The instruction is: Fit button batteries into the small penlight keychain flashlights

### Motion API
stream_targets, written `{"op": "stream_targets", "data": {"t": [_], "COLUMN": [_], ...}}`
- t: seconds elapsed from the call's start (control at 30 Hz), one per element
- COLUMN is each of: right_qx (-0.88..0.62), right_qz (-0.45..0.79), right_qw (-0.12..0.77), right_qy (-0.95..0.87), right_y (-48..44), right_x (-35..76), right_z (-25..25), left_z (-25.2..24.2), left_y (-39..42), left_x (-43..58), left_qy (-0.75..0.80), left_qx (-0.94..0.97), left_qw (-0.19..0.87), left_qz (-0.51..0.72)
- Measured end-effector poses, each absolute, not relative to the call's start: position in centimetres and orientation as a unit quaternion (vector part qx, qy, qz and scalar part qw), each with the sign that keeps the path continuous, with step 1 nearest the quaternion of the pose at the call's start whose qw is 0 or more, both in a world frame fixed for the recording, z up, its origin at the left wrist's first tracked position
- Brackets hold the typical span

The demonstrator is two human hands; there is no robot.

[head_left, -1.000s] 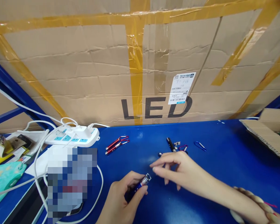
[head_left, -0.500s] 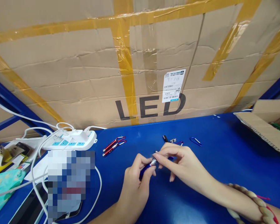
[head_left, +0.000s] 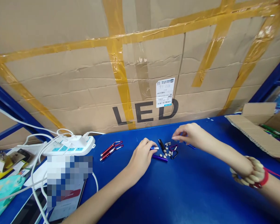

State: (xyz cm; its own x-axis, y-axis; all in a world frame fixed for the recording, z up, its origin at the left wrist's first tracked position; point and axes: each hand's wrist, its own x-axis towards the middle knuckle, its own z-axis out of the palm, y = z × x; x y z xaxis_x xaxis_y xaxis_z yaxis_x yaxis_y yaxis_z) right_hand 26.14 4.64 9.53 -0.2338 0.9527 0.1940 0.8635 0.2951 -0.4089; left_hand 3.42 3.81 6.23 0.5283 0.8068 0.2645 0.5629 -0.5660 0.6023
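Observation:
My left hand (head_left: pixel 143 154) is closed round a blue metal tube (head_left: pixel 154 148) with a silver end, low over the blue table. Just below it lies a purple tube (head_left: pixel 160 158). A black tube (head_left: pixel 162 145) rests beside several small silver button-like pieces (head_left: pixel 166 155). Purple and black carabiner clips (head_left: pixel 174 153) lie right of these. My right hand (head_left: pixel 189 134) hovers at the back, thumb and fingertips close together; whatever is between them is too small to name. Under its fingers a blue clip (head_left: pixel 190 146) is partly hidden.
Two red tubes with clips (head_left: pixel 111 151) lie left of centre. A white power strip (head_left: pixel 71 145), cables and a phone (head_left: pixel 68 202) occupy the left. An open cardboard box (head_left: pixel 252 133) stands at right. A large carton (head_left: pixel 84 84) marked LED rises behind the blue table (head_left: pixel 177 193).
My hands have moved apart: the right one went up and back, the left one stays round the blue tube. The view has shifted, and the small pieces and the purple tube now show.

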Motion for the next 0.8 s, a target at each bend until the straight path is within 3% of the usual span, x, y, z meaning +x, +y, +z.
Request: {"op": "stream_targets", "data": {"t": [0.27, 0.5, 0.8], "right_qx": [-0.572, -0.606, -0.726], "right_qz": [0.144, 0.103, 0.032], "right_qw": [0.144, 0.121, 0.061], "right_qy": [-0.795, -0.779, -0.685], "right_y": [4.9, 4.9, 5.1], "right_x": [25.2, 25.3, 27.3], "right_z": [7.7, 7.4, 7.3], "left_z": [5.8, 6.6, 3.5], "left_y": [4.5, 2.0, 2.2], "left_x": [3.4, 2.3, 2.4], "left_qy": [0.378, 0.33, 0.291], "left_qx": [0.898, 0.923, 0.937], "left_qw": [0.101, 0.1, 0.062], "left_qz": [0.199, 0.168, 0.184]}}
